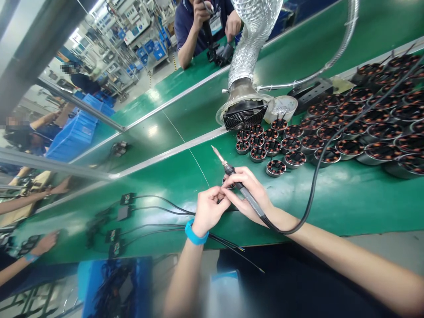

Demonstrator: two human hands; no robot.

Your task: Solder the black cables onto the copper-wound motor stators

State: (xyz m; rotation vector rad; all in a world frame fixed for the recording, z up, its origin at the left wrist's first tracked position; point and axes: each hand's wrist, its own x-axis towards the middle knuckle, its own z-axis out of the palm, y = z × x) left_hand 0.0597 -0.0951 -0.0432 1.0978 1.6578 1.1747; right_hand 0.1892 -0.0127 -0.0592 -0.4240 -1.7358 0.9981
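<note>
My right hand (pixel 250 190) holds a soldering iron (pixel 250 198), its tip pointing up and away to the left. Its thumb and fingertips meet those of my left hand (pixel 211 210), which wears a blue wrist strap (pixel 196 233). My left fingers are pinched closed; what lies in them is hidden. A small round coil part (pixel 228 182) shows partly behind my fingers. Black cables (pixel 165 211) run from the left under my left hand. A thin pale wire (pixel 198 167) comes down to near my left fingertips.
Many motor stators in metal cups (pixel 311 142) crowd the green bench's right side. A fume duct with a fan (pixel 245 115) hangs beyond, beside a white tub (pixel 281 108). Black boxes on cables (pixel 124 213) lie left, above a blue bin (pixel 142 282). Co-workers sit across and left.
</note>
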